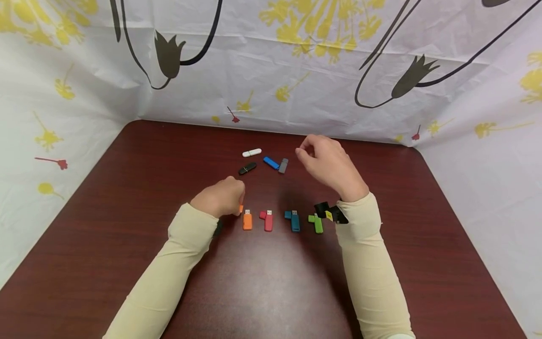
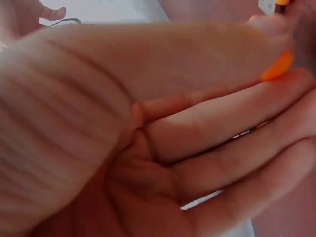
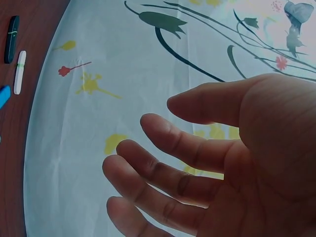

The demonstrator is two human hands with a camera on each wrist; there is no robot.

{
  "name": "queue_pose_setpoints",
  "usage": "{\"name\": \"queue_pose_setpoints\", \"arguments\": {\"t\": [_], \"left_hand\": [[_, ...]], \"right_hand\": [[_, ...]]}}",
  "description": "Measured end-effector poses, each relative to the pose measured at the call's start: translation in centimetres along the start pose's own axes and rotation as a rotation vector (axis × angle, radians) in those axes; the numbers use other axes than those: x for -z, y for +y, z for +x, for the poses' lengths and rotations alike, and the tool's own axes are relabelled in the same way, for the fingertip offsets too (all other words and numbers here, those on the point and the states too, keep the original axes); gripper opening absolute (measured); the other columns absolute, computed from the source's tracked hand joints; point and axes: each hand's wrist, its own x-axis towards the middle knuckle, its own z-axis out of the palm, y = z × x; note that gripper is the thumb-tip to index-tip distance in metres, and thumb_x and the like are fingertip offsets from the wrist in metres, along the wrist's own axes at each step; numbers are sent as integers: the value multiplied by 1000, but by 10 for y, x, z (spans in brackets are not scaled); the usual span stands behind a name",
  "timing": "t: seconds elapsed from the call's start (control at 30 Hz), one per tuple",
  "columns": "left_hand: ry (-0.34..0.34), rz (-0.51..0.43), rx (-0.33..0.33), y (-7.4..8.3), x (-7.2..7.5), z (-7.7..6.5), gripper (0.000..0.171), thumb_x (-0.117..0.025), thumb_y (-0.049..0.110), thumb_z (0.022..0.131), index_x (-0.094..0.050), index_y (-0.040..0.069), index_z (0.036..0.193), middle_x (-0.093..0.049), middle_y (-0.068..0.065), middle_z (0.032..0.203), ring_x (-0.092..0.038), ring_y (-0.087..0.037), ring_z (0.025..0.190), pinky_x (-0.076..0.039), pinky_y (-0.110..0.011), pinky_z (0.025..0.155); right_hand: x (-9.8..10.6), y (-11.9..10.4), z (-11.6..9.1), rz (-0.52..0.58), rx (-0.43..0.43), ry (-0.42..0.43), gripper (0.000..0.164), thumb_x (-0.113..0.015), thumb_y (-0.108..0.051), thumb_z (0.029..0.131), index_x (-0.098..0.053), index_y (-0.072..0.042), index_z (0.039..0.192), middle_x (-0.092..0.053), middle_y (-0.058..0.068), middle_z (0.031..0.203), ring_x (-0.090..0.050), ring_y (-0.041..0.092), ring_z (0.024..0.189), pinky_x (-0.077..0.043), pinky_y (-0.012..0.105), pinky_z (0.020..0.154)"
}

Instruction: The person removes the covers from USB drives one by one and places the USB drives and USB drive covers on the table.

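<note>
My left hand (image 1: 220, 195) pinches an orange cap (image 2: 279, 67) between thumb and index finger, just left of an uncapped orange USB stick (image 1: 247, 222) with its metal plug bare. To the right, in a row, lie a red USB stick (image 1: 268, 223), a teal one (image 1: 295, 223) and a green one (image 1: 319, 226), each with its plug bare and its cap at its left side. My right hand (image 1: 332, 165) hovers over the table's right half, fingers loosely bent and holding nothing, as the right wrist view shows. A grey USB stick (image 1: 283, 166) is the stick nearest it.
Farther back lie a white USB stick (image 1: 251, 153), a black one (image 1: 247, 168) and a blue one (image 1: 271, 163) whose end is against the grey one. The dark red-brown table (image 1: 106, 226) is bounded by a patterned white cloth (image 1: 254, 61) at the back and sides.
</note>
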Motion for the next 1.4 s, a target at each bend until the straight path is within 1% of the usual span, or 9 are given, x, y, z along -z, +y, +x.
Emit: {"name": "queue_pose_setpoints", "arguments": {"t": [0.13,0.4,0.5,0.6,0.67,0.97,1.1,1.2,1.4], "left_hand": [[-38,21,36,3,-4,1,16,-84,7,93,-74,5,81,-68,-7,83,-64,-18,75,-53,-30,65],[-62,51,57,7,-11,5,7,-84,4,90,-77,3,92,-68,-9,88,-62,-19,77,-53,-32,67],[-72,55,53,3,-16,13,7,-84,3,89,-77,4,89,-69,-9,87,-64,-20,77,-55,-33,67],[-54,74,13,-9,-27,30,9,-81,2,88,-75,6,82,-67,-8,81,-61,-20,71,-53,-33,62],[-52,78,4,-11,-28,32,11,-80,1,87,-74,5,79,-66,-8,77,-60,-20,69,-52,-33,60],[-57,35,23,11,-12,6,14,-81,1,92,-72,3,82,-63,-6,76,-58,-18,68,-48,-27,60],[-76,17,21,11,-9,3,17,-81,2,92,-70,5,80,-58,-4,76,-54,-17,67,-44,-26,58],[-74,-6,20,8,-6,2,13,-82,3,92,-71,5,85,-60,-5,82,-55,-17,70,-44,-27,60],[-20,-46,19,2,4,-3,8,-76,10,100,-71,5,95,-64,-6,87,-59,-17,74,-47,-28,65]], "right_hand": [[1,1,0,2,-3,-6,24,-59,-27,110,-72,-7,116,-64,10,94,-59,27,84,-47,41,74],[1,2,0,8,-10,-29,25,-60,-28,110,-72,-8,118,-67,10,95,-60,26,85,-49,42,74],[2,3,0,4,-8,-36,26,-60,-28,110,-72,-7,119,-67,10,95,-60,26,86,-49,42,75],[2,3,0,3,-10,-41,26,-60,-28,110,-72,-7,119,-67,10,95,-61,26,87,-49,42,75],[2,3,0,4,-14,-44,26,-60,-28,110,-72,-8,120,-67,10,95,-61,26,86,-49,42,75],[4,4,-1,8,-20,-50,26,-60,-28,110,-72,-7,119,-67,10,95,-61,26,87,-49,42,75],[5,6,-1,11,-20,-58,27,-60,-29,111,-72,-6,120,-67,10,94,-60,26,87,-49,41,76],[6,6,0,12,-24,-64,28,-59,-29,111,-72,-6,121,-68,10,96,-61,26,89,-49,42,77],[4,9,3,8,-32,-87,29,-58,-29,112,-70,-6,124,-68,11,97,-61,26,89,-50,43,80]]}}
